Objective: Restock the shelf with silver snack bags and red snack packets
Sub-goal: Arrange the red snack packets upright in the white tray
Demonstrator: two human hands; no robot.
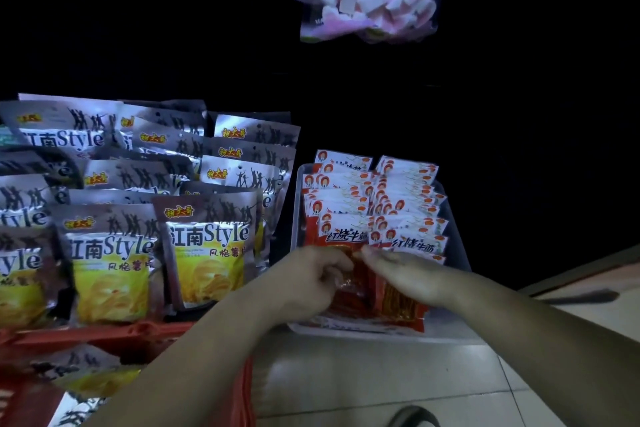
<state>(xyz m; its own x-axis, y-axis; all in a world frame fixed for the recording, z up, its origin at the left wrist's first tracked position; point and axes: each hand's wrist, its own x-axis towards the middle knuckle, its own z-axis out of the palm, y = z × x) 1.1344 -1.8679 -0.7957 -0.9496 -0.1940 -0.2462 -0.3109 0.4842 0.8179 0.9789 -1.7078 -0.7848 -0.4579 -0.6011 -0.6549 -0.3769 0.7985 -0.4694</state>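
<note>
Dim shop: left hand (313, 276) pinches glossy red packets (349, 236); right hand (407, 274) rests flat on them.

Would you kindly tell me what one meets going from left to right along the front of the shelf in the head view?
In order: silver snack bags → left hand → right hand. Both hands are on the red snack packets in the clear tray.

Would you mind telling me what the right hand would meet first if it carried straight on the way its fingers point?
Most likely the front red packet that the left hand pinches. The right hand points leftward across it, with the left hand close beyond, though depth is unclear.
</note>
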